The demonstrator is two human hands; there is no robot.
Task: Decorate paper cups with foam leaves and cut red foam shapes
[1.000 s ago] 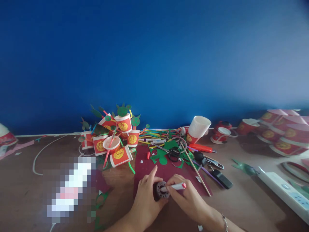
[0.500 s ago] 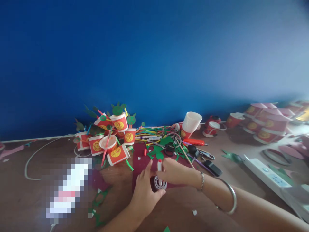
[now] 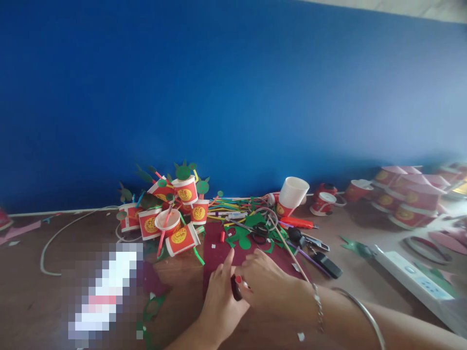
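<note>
My left hand (image 3: 221,301) is closed round the edge of a small dark round piece (image 3: 236,290), thumb below it and index finger stretched upward. Close against it, my right hand (image 3: 268,281) is curled round a marker, of which only the red end (image 3: 238,279) shows. The fingers hide most of both things. Beneath my hands lies a sheet of maroon paper (image 3: 213,262). A small red cap (image 3: 223,236) rests on that sheet, beside green paper cutouts (image 3: 242,240) and dark-handled scissors (image 3: 260,233).
Red-and-white paper cups (image 3: 182,239) with straws and green paper shapes cluster at left. Stacked white cups (image 3: 294,192) stand at the back. An orange cutter (image 3: 297,222), keys with a black fob (image 3: 327,264) and a power strip (image 3: 412,272) lie rightward.
My right hand has turned and lowered with the marker, and the round piece has tilted from its holed face to its dark side. The view has shifted slightly.
</note>
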